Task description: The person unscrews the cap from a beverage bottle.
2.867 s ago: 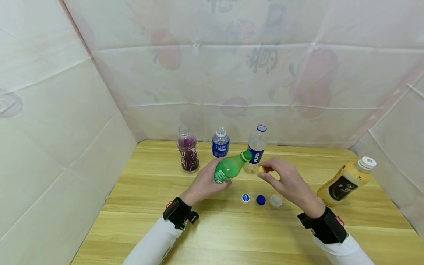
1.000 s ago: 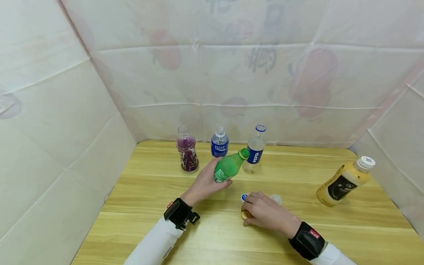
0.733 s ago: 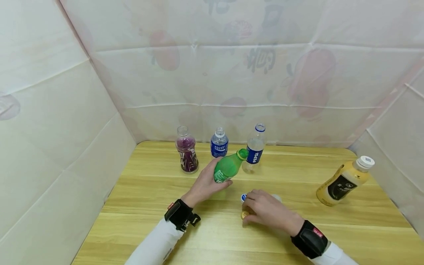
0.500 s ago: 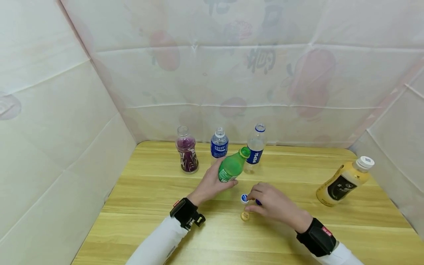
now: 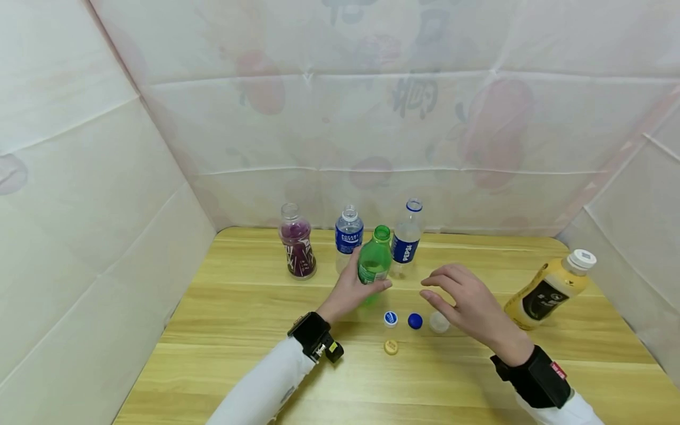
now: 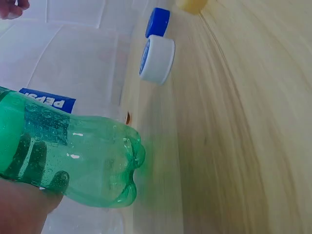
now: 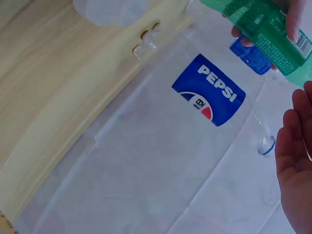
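My left hand [image 5: 355, 287] grips a green, see-through plastic bottle [image 5: 374, 260] around its body. The bottle stands nearly upright in the head view, mouth up, its lobed base close over the table in the left wrist view. To its right hovers my right hand [image 5: 467, 304], fingers slightly bent and apart, holding nothing. A yellow cap [image 5: 391, 347] lies on the table in front of a white cap with a blue top [image 5: 390, 319], a dark blue cap [image 5: 415, 321] and a clear whitish cap [image 5: 439, 322].
Behind stand three uncapped bottles: one with purple contents [image 5: 297, 245], a Pocari Sweat bottle [image 5: 349, 233] and a Pepsi bottle [image 5: 406, 239]. A yellow drink bottle [image 5: 549, 292] with a white cap is at the right. Pale cloth walls [image 5: 340, 130] enclose the wooden table [image 5: 239, 283].
My right hand has set the yellow cap on the table, let go and moved up and right. My left hand has brought the green bottle right and turned it more upright.
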Demonstrator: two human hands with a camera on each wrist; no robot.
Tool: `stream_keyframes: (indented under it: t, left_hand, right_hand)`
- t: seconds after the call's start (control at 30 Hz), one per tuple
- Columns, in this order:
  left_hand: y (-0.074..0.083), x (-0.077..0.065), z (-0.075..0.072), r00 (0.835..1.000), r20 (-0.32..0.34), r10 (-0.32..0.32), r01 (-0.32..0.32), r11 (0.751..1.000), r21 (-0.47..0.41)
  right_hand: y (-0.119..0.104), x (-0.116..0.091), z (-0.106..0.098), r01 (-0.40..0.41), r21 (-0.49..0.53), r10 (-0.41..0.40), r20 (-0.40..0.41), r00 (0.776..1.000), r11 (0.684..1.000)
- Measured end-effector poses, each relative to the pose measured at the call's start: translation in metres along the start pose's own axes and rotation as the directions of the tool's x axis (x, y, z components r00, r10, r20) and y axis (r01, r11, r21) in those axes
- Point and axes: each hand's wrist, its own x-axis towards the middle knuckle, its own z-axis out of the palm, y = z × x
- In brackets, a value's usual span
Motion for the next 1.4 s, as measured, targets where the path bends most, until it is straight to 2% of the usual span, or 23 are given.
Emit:
stream_keyframes:
  t: [0.17, 0.43, 0.73, 0.93, 1.13, 1.27, 1.4]
  left_hand:
    - [-0.001, 0.004, 0.008, 0.999, -0.034, -0.023, 0.022, 0.999, -0.024]
    - [-0.003, 0.007, 0.018, 0.994, -0.088, -0.059, 0.059, 0.998, 0.002]
    - [0.001, 0.001, 0.014, 0.987, -0.107, -0.116, 0.122, 0.991, 0.049]
    - [0.007, -0.013, -0.004, 0.995, -0.059, -0.076, 0.083, 0.989, 0.124]
    - [0.011, -0.034, -0.036, 0.997, -0.035, -0.067, 0.074, 0.971, 0.227]
    - [0.012, -0.046, -0.057, 0.999, -0.026, -0.022, 0.029, 0.943, 0.333]
    - [0.011, -0.054, -0.074, 0.998, -0.009, 0.06, -0.049, 0.888, 0.457]
  right_hand:
    - [0.0, -0.002, -0.004, -0.014, 0.013, 0.014, 0.005, 1.0, 1.0]
    - [-0.002, -0.002, -0.005, 0.017, 0.061, -0.017, -0.001, 1.0, 0.998]
    - [0.0, -0.002, -0.009, 0.028, 0.05, -0.026, -0.049, 0.998, 0.998]
    - [0.001, -0.002, -0.02, 0.03, 0.018, -0.028, -0.11, 0.994, 0.999]
    - [0.004, -0.003, -0.037, -0.023, -0.033, 0.018, -0.143, 0.99, 0.999]
    - [0.01, -0.003, -0.05, -0.06, -0.081, 0.042, -0.207, 0.977, 0.995]
    - [0.02, 0.0, -0.066, -0.108, -0.109, 0.071, -0.296, 0.953, 0.988]
